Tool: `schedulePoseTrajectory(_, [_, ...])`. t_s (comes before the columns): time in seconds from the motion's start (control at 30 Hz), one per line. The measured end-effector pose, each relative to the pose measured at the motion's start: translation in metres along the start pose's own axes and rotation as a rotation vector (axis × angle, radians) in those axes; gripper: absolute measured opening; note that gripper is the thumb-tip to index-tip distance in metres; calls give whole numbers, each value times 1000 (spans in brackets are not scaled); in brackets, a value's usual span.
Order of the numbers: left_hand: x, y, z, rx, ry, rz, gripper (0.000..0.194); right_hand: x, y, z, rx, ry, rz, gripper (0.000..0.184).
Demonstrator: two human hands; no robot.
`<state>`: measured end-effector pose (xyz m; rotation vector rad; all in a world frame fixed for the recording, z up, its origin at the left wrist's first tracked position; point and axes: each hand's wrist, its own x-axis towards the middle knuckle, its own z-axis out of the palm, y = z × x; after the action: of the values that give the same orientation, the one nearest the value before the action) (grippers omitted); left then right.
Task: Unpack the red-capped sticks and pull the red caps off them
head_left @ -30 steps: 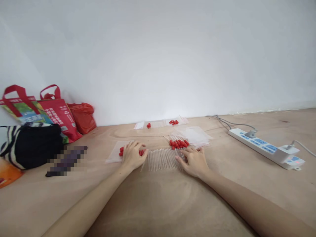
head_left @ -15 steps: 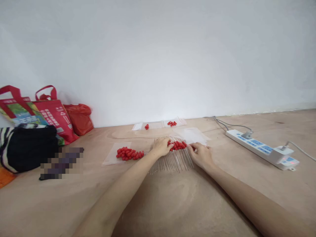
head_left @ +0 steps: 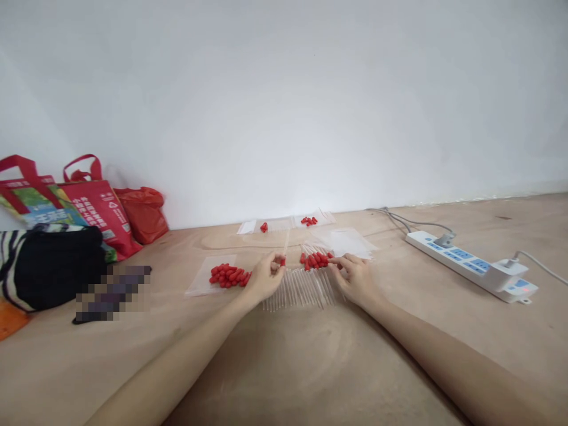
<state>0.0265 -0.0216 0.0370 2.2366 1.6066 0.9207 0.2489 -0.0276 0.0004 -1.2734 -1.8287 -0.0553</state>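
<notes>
My left hand [head_left: 266, 279] pinches a glass dropper by its red rubber bulb [head_left: 283, 261], the thin clear tube pointing away from me. At the right end of a row of red-bulbed droppers [head_left: 316, 260], my right hand [head_left: 357, 278] has thumb and forefinger drawn together; what lies between them is too small to make out. Loose glass tubes [head_left: 297, 290] lie side by side between my hands, ends toward me. Left of my left hand, a heap of red rubber bulbs [head_left: 228, 276] rests partly on a clear plastic bag [head_left: 202, 278].
Small plastic bags with red bulbs [head_left: 309, 220] lie near the wall, beside another clear bag [head_left: 350, 243]. A white power strip [head_left: 470, 263] with cables stands at right. Shopping bags [head_left: 104, 213] and a black cloth bag [head_left: 66, 266] are at left.
My left hand has moved left and toward me from the row and now holds a dropper upended away from me. My right hand has shifted slightly left at the row's end.
</notes>
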Motion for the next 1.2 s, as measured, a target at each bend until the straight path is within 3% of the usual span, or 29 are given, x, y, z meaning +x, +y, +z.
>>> schedulePoseTrajectory(0.13, [-40,-6,-16,18,39,181,18,-5,-16,0,-65,81,-264,35])
schedulePoseTrajectory(0.27, [-66,-10,-16,58,52,467,19,-10,-33,-1,-182,-31,-533,46])
schedulePoseTrajectory(0.37, [-74,-11,-9,67,92,572,21,-13,-37,3,-167,-66,-638,35])
schedulePoseTrajectory(0.47, [-76,-11,-5,66,152,615,23,-15,-36,8,-104,-69,-658,18])
schedulePoseTrajectory(0.67, [-76,-8,-8,53,216,617,23,-17,-37,9,-65,-30,-652,14])
schedulePoseTrajectory(0.8, [-73,-7,-6,118,177,558,27,-19,-41,7,-53,-40,-626,13])
schedulePoseTrajectory(0.93, [-72,-8,-6,169,174,593,12,-21,-45,5,-16,-16,-651,14])
schedulePoseTrajectory(1.03, [-75,-7,-11,215,175,603,20,-21,-44,1,-16,11,-710,14])
schedulePoseTrajectory(1.2, [-81,2,-17,296,131,599,27,-20,-46,-2,-48,-75,-697,19])
